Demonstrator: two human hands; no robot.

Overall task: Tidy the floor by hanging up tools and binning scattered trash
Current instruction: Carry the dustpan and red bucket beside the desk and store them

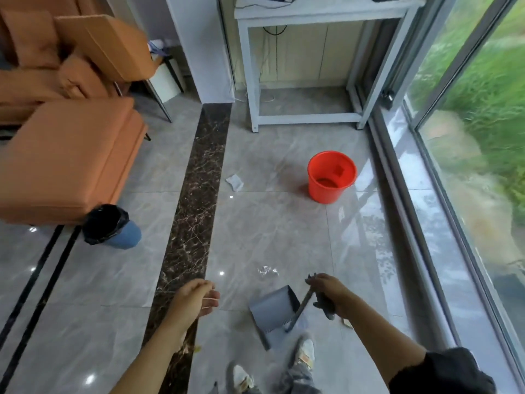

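My right hand (331, 294) grips the grey handle of a grey dustpan (271, 307), which hangs just above the floor in front of my feet. My left hand (196, 298) is held out beside it with loosely curled fingers and nothing in it. A clear plastic wrapper (267, 271) lies on the tiles just beyond the dustpan. A white crumpled paper (234, 182) lies farther off near the dark marble strip. A blue bin with a black liner (112, 226) stands at the left by the sofa. A small yellowish scrap (346, 323) lies under my right wrist.
A red bucket (331, 176) stands on the tiles ahead at the right. An orange sofa (65, 155) fills the left side. A white table frame (306, 64) stands at the far wall. Glass sliding doors (460, 166) run along the right.
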